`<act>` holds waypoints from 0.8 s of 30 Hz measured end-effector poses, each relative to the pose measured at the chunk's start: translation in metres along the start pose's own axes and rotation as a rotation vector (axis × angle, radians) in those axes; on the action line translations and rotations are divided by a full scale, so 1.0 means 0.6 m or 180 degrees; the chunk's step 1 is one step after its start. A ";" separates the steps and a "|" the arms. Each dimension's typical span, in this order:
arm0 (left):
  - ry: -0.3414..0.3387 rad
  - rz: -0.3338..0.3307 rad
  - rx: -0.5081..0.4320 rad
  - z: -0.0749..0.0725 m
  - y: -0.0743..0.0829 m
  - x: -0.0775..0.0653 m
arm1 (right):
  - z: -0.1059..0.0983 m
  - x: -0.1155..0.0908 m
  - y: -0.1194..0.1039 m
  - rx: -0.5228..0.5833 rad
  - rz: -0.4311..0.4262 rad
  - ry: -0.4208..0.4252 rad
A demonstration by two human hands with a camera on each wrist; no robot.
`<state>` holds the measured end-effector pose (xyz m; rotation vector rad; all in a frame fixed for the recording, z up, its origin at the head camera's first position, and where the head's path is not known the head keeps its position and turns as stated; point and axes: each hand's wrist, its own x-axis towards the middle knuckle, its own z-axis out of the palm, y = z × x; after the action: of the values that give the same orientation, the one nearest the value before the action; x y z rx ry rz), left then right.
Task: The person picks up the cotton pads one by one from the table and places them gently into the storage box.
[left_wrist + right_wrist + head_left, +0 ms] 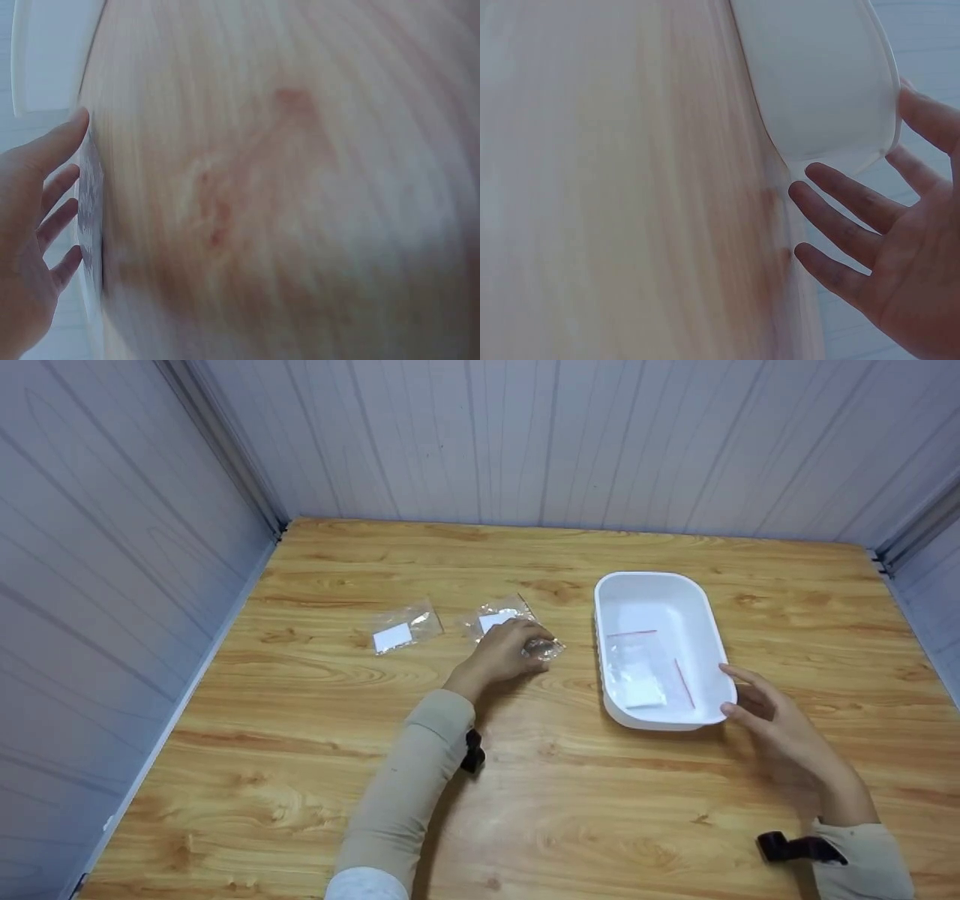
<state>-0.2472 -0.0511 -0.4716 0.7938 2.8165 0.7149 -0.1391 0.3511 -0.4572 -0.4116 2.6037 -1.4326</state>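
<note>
Clear plastic was the material being worked: the step looked like picking up a bag (546,651) from the desk (277,757), and the next move seemed to call for a light pinch. The bag lay beneath the left hand (501,652), whose fingers were apart. The right hand (780,727), fingers spread, touched the white tray (660,601).

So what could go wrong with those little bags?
The left hand is on a thin, clear bag, which might slip or crumple. The right hand touches the white tray near one corner, so a hard nudge could slide it. Bags inside lie bunched in the near half, so another one might cover them.
</note>
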 end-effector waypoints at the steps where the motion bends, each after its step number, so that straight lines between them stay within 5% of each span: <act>1: 0.0004 -0.0001 0.0027 0.001 0.000 0.001 | 0.000 0.000 0.000 -0.0012 0.0003 0.0000; 24: 0.0348 0.0051 -0.0046 0.006 0.002 0.006 | 0.001 -0.001 0.001 -0.0032 -0.0115 0.0061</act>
<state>-0.2488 -0.0470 -0.4741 0.7994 2.9009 0.8038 -0.1386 0.3507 -0.4579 -0.4508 2.6326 -1.4422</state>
